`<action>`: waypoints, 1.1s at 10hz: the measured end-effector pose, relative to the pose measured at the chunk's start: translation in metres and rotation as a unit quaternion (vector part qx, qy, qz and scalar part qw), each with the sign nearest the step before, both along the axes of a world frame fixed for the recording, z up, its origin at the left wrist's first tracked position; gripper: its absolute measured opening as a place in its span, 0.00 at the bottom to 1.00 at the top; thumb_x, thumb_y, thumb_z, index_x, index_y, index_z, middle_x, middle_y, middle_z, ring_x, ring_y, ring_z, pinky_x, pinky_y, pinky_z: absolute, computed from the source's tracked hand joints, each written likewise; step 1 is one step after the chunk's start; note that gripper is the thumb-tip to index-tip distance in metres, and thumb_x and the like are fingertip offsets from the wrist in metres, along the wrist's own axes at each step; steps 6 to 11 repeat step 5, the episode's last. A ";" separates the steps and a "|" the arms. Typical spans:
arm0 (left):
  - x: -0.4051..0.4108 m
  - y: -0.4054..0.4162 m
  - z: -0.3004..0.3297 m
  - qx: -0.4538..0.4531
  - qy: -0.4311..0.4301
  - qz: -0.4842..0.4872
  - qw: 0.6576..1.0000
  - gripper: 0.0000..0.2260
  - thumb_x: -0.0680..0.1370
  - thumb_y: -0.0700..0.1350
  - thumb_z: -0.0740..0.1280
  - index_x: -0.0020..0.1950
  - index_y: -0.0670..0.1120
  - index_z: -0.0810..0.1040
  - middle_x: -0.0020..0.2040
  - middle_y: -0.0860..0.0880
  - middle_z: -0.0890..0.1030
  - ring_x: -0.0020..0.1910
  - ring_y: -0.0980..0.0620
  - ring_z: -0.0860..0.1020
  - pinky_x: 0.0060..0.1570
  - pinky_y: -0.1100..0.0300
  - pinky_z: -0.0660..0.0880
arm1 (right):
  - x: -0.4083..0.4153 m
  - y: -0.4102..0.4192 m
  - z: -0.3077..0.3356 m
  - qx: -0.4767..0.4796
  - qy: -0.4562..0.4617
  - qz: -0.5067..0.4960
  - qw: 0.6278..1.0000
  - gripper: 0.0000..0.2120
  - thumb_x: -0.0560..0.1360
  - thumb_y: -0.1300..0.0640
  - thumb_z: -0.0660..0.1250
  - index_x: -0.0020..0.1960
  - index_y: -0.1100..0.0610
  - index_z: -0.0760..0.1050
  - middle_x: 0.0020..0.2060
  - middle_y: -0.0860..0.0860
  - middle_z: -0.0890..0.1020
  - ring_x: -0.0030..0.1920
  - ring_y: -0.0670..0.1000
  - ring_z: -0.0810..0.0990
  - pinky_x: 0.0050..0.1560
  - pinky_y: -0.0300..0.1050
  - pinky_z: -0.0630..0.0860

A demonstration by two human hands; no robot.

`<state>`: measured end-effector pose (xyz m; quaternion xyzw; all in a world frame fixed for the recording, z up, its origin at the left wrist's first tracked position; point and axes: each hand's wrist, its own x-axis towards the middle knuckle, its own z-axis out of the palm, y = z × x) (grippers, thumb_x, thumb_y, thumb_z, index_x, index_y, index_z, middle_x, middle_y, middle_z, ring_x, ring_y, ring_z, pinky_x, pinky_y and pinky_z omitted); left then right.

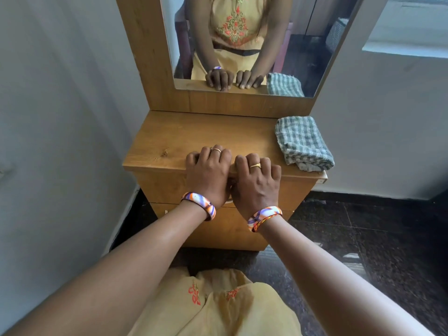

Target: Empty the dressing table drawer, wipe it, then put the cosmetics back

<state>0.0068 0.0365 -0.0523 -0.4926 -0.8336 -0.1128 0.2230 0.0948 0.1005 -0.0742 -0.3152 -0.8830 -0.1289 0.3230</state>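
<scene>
A wooden dressing table (169, 141) stands in front of me, its top drawer (164, 187) closed under the tabletop's lip. My left hand (208, 173) and my right hand (257, 183) sit side by side at the middle of the front edge. Their fingers curl onto the tabletop and their thumbs are hidden beneath the lip, so both grip the edge. A folded green-and-white checked cloth (303, 144) lies at the right end of the tabletop, apart from my hands. No cosmetics are in sight.
A second drawer front (218, 231) sits below the first. The mirror (242, 44) rises behind the tabletop and reflects both hands and the cloth. A pale wall stands close on the left, and dark stone floor (363, 238) spreads to the right.
</scene>
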 end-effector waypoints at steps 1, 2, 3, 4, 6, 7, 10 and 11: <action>-0.007 0.005 0.014 -0.046 0.021 -0.017 0.999 0.22 0.49 0.48 0.80 0.40 0.46 0.78 0.38 0.48 0.81 0.36 0.46 0.80 0.33 0.59 0.73 | 0.001 0.006 0.007 -0.003 -0.020 0.026 0.999 0.26 0.53 0.53 0.74 0.48 0.54 0.69 0.41 0.53 0.79 0.42 0.54 0.68 0.41 0.46 0.59; -0.006 0.008 0.034 -0.127 0.015 -0.019 0.992 0.22 0.54 0.49 0.79 0.44 0.48 0.77 0.42 0.50 0.81 0.41 0.49 0.80 0.33 0.58 0.73 | 0.001 0.011 0.022 -0.014 -0.065 0.053 0.996 0.27 0.52 0.51 0.75 0.47 0.54 0.68 0.40 0.52 0.79 0.37 0.55 0.75 0.39 0.46 0.63; 0.002 0.007 0.055 -0.241 -0.044 -0.027 0.969 0.22 0.71 0.51 0.70 0.61 0.46 0.69 0.61 0.48 0.74 0.60 0.48 0.73 0.50 0.53 0.74 | 0.004 0.017 0.042 -0.068 -0.124 0.086 0.986 0.24 0.53 0.51 0.77 0.45 0.56 0.74 0.39 0.52 0.80 0.36 0.55 0.78 0.36 0.44 0.73; -0.002 0.007 0.078 -0.330 -0.120 -0.049 0.935 0.23 0.74 0.51 0.67 0.66 0.44 0.66 0.67 0.46 0.68 0.66 0.46 0.68 0.59 0.52 0.73 | 0.006 0.019 0.085 -0.223 -0.287 0.138 0.921 0.23 0.64 0.52 0.74 0.55 0.58 0.75 0.53 0.56 0.78 0.52 0.58 0.78 0.48 0.49 0.76; -0.014 0.015 0.117 -0.442 -0.240 -0.072 0.861 0.21 0.75 0.50 0.67 0.63 0.40 0.72 0.64 0.42 0.72 0.63 0.43 0.72 0.58 0.52 0.73 | 0.005 0.035 0.136 -0.338 -0.445 0.157 0.814 0.22 0.73 0.55 0.67 0.66 0.57 0.69 0.62 0.56 0.73 0.62 0.58 0.73 0.57 0.50 0.74; -0.014 0.015 0.117 -0.442 -0.240 -0.072 0.861 0.21 0.75 0.50 0.67 0.63 0.40 0.72 0.64 0.42 0.72 0.63 0.43 0.72 0.58 0.52 0.73 | 0.005 0.035 0.136 -0.338 -0.445 0.157 0.814 0.22 0.73 0.55 0.67 0.66 0.57 0.69 0.62 0.56 0.73 0.62 0.58 0.73 0.57 0.50 0.74; -0.014 0.015 0.117 -0.442 -0.240 -0.072 0.861 0.21 0.75 0.50 0.67 0.63 0.40 0.72 0.64 0.42 0.72 0.63 0.43 0.72 0.58 0.52 0.73 | 0.005 0.035 0.136 -0.338 -0.445 0.157 0.814 0.22 0.73 0.55 0.67 0.66 0.57 0.69 0.62 0.56 0.73 0.62 0.58 0.73 0.57 0.50 0.74; -0.014 0.015 0.117 -0.442 -0.240 -0.072 0.861 0.21 0.75 0.50 0.67 0.63 0.40 0.72 0.64 0.42 0.72 0.63 0.43 0.72 0.58 0.52 0.73 | 0.005 0.035 0.136 -0.338 -0.445 0.157 0.814 0.22 0.73 0.55 0.67 0.66 0.57 0.69 0.62 0.56 0.73 0.62 0.58 0.73 0.57 0.50 0.74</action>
